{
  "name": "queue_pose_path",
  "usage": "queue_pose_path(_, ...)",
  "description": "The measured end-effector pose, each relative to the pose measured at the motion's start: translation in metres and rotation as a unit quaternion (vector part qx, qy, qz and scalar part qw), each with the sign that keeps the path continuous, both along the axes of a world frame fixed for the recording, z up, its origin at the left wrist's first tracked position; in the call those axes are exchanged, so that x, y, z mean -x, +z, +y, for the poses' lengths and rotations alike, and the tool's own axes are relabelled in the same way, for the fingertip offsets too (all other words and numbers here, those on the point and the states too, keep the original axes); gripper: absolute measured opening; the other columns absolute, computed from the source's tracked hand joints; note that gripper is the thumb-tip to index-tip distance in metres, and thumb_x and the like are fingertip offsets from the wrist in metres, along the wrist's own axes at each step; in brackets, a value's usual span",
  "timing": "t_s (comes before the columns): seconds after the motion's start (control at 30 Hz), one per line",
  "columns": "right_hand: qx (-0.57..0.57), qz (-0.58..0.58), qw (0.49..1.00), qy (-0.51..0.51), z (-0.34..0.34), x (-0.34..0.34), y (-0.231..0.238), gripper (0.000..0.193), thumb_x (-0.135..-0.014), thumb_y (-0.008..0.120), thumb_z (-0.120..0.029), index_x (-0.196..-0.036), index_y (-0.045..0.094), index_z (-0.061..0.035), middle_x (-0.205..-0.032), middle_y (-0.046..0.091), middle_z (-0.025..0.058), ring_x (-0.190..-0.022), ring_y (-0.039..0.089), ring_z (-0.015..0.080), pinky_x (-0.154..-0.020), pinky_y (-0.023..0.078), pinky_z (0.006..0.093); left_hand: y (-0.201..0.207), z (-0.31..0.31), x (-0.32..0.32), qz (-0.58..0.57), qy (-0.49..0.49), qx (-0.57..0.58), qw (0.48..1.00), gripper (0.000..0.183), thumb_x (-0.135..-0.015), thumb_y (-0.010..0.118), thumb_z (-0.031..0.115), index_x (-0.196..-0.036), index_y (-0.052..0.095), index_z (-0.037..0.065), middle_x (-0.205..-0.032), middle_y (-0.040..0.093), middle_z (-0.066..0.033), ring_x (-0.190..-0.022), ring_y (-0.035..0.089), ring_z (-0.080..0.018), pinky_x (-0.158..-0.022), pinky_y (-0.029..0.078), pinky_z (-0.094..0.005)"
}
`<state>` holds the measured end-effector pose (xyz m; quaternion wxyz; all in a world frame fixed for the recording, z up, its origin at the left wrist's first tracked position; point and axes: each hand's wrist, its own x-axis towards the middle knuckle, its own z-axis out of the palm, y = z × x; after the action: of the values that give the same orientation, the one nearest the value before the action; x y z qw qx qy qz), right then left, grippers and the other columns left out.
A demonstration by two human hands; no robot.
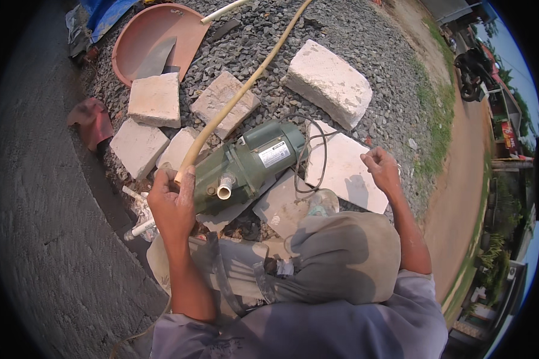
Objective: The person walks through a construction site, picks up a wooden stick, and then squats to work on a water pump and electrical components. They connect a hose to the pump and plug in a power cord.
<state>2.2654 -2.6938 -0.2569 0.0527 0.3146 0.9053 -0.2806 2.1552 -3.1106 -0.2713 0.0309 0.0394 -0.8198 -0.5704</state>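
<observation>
Greyish-mauve shirt cloth (305,332) spreads along the bottom edge, closest to us, with bent knees in dusty trousers (347,257) just above it. Beyond our knees, a green pump (248,157) lies at a slant among pale stone slabs (347,161). Our left grip (172,200) pinches the end of a tan hose (194,153) between thumb and fingers, near the pump's left end. Our right grip (382,170) hangs over the slabs, thumb and fingertips drawn together; we cannot tell whether something small is between them. If our left pinch loosens, the hose, which looks stiff, could spring away toward the gravel (401,90) and pick up grit. Grit could also enter the white pipe stub (224,191) on the pump, whose mouth is open. Uneven slabs beneath might let the pump rock if we push on it, and the looped black cable (324,164) beside it could snag our right wrist. Loose pale blocks (330,84) crowd the pump's far side, narrowing our reach. Farther off sits a pinkish basin (161,24) holding a grey shard (156,58); white pipes (141,228) lie near our left forearm.
</observation>
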Motion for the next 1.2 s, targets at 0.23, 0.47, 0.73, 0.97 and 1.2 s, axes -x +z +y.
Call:
queue_pose_path(0.23, -0.281, -0.203, 0.934, 0.085, 0.063, -0.01, -0.036, 0.042, -0.077, 0.064, -0.024, -0.116, 0.053, -0.0115, -0.122, 0.048, 0.0154, -0.12, 0.038, 0.0363, -0.096, 0.035, 0.0499, -0.016, -0.02, 0.008, -0.109, -0.051, 0.181, 0.976, 0.024, -0.079, 0.068, 0.018, -0.077, 0.053, -0.001, -0.058, 0.051, -0.0081, -0.051, 0.045, -0.0138, -0.05, 0.037, -0.0296)
queue_pose_path(0.47, -0.306, -0.187, 0.928, 0.104, 0.09, -0.029, -0.069, 0.031, -0.076, 0.064, -0.022, -0.105, 0.058, -0.0102, -0.113, 0.054, 0.015, -0.113, 0.045, 0.0355, -0.093, 0.038, 0.0477, -0.041, -0.018, 0.002, -0.185, -0.182, 0.295, 0.92, 0.026, -0.074, 0.071, 0.019, -0.079, 0.055, -0.001, -0.068, 0.059, -0.0184, -0.065, 0.058, -0.0344, -0.061, 0.044, -0.0412)
queue_pose_path(0.73, -0.304, -0.114, 0.941, 0.093, 0.085, -0.04, -0.077, 0.026, -0.075, 0.064, -0.022, -0.097, 0.06, -0.008, -0.103, 0.057, 0.0143, -0.105, 0.051, 0.0325, -0.086, 0.042, 0.045, -0.048, -0.012, 0.006, -0.231, -0.208, 0.317, 0.896, 0.026, -0.073, 0.07, 0.02, -0.081, 0.057, -0.001, -0.075, 0.061, -0.0211, -0.074, 0.06, -0.0367, -0.066, 0.046, -0.0422)
queue_pose_path(0.97, -0.286, 0.011, 0.954, 0.086, 0.084, -0.035, -0.081, 0.019, -0.076, 0.063, -0.016, -0.091, 0.061, -0.0051, -0.097, 0.057, 0.0161, -0.095, 0.054, 0.0346, -0.081, 0.043, 0.0429, -0.045, -0.017, 0.009, -0.24, -0.209, 0.296, 0.901, 0.028, -0.075, 0.07, 0.024, -0.08, 0.059, -0.001, -0.073, 0.062, -0.0191, -0.071, 0.062, -0.0337, -0.065, 0.046, -0.0407)
queue_pose_path(1.2, -0.278, 0.052, 0.952, 0.117, 0.079, 0.003, -0.074, 0.017, -0.076, 0.061, -0.013, -0.092, 0.06, -0.0059, -0.094, 0.057, 0.0145, -0.092, 0.054, 0.0343, -0.079, 0.042, 0.0443, -0.045, -0.013, 0.013, -0.277, -0.193, 0.309, 0.889, 0.033, -0.078, 0.066, 0.034, -0.09, 0.061, 0.003, -0.077, 0.063, -0.0172, -0.077, 0.062, -0.0336, -0.069, 0.047, -0.0409)
